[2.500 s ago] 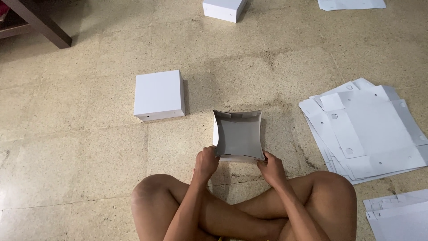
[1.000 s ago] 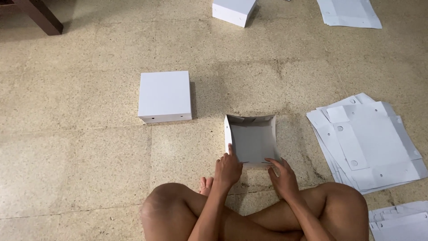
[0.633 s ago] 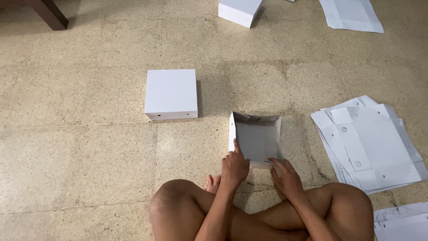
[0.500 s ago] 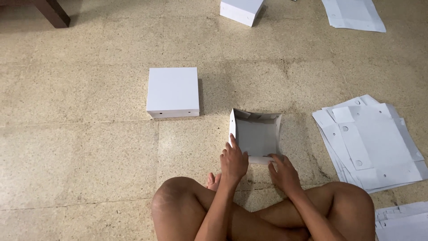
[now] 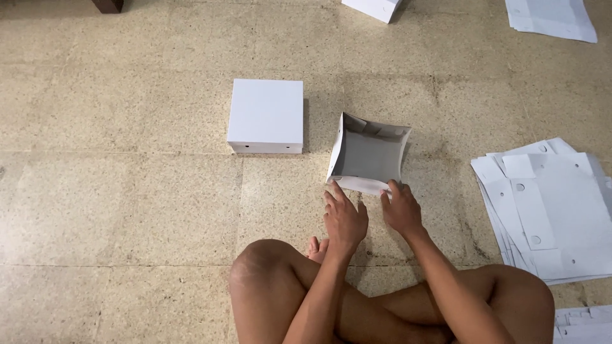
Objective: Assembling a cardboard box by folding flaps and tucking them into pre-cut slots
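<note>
Hands: both work the near edge of a half-folded white box (image 5: 368, 155) on the floor, just ahead of the person's crossed legs.
Left hand (image 5: 344, 216): lies flat, fingers spread and pointing at the box's near left corner, fingertips touching the flap there; it presses, it grips nothing.
Right hand (image 5: 400, 208): fingertips laid on the near flap (image 5: 364, 185) at its right end; whether the thumb pinches under the flap, I cannot tell.
Box, look: thin white card outside, grey inside, open on top. Far wall and two side walls stand, bowed a little inward; folded tabs show in the far corners. The near flap curls low and is not yet upright.
Box, place: on the speckled tile floor (image 5: 127, 191), just right of a finished closed white box (image 5: 266, 116), the two apart.
Doing it well: I would judge the fold goes best with both ends of the near flap pushed evenly, one hand steadying a corner so the light card does not slide, and the side walls kept square so the tabs seat cleanly.
Around: stack of flat punched blanks (image 5: 551, 210) to the right, well clear; more sheets (image 5: 551, 18) and another white box (image 5: 373, 7) at the far edge.
</note>
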